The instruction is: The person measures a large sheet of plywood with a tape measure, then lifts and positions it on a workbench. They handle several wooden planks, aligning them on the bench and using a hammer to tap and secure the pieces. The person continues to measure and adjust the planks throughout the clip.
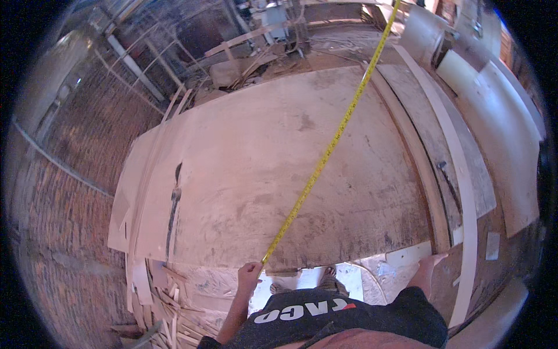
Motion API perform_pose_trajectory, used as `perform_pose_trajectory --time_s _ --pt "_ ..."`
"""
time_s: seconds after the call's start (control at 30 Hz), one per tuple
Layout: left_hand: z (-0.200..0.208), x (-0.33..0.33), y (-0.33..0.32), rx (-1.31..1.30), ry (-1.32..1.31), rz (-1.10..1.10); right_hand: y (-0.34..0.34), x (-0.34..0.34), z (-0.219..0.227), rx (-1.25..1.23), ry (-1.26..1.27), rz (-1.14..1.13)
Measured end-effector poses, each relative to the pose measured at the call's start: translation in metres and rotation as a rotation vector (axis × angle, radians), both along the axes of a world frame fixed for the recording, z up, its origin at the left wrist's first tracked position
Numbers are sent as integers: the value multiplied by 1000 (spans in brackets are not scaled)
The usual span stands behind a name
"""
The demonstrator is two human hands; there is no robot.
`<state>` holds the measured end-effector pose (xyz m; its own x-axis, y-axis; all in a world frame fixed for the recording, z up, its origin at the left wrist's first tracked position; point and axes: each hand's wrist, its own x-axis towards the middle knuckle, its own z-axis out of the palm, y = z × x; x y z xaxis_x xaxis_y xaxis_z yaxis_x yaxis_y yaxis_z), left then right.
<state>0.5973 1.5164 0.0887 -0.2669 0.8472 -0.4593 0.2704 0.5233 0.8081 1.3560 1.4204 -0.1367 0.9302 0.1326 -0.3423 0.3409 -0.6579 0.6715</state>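
A yellow tape measure (325, 156) stretches diagonally over a large, stained wooden sheet (256, 157), running past its far edge toward the upper right. My left hand (250, 273) is closed on the tape's near part, at the front edge of the sheet. Off to the right, my right hand (433, 259) rests by the near end of a long wooden strip (404, 125), its small-looking fingers stretched out with nothing visible in them. What holds the tape's far end cannot be made out.
A dark, long-handled tool (173, 212) lies on the sheet's left. Another dark tool (447, 183) lies at the right, beside a pale long strip (462, 168). Scrap wood (174, 305) piles at lower left. A brick wall (75, 192) stands left; curved sheets (500, 128) lean right.
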Motion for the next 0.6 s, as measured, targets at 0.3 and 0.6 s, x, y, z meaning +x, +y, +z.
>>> perform_pose_trajectory --time_s 0.3,0.6 --pt "2 -74 -19 120 155 27 2 -104 53 1116 -705 -405" --pt "-30 -274 -83 162 399 -109 127 -489 91 2250 595 164"
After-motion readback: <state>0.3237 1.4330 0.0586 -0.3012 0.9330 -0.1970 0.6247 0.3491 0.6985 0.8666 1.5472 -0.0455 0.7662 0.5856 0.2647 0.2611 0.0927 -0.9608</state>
